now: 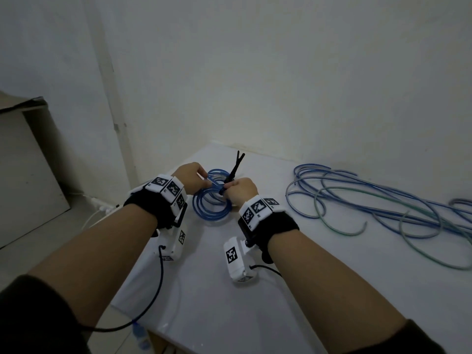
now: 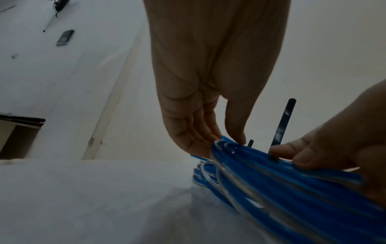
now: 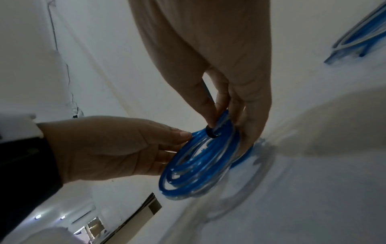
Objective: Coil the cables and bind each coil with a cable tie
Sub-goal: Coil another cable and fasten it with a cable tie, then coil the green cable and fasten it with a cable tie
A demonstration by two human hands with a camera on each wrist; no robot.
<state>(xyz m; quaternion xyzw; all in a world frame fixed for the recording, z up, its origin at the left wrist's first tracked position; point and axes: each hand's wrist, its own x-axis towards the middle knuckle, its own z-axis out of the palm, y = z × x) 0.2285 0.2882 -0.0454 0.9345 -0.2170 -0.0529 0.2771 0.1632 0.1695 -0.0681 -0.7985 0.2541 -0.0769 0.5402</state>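
A box (image 1: 23, 159) at far left is cut off by the frame. On the white table (image 1: 217, 290), the left hand (image 1: 190, 178) pinches the blue coil (image 1: 212, 200) at its rim. The right hand (image 1: 241, 191) pinches the black tie (image 1: 233, 172) round the coil; its fingertips are hidden. Loose cables (image 1: 383, 208) sprawl right, running out of view.

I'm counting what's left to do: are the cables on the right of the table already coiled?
No, the loose cables lie sprawled in wide, untied loops on the table, unlike the coil between the hands.
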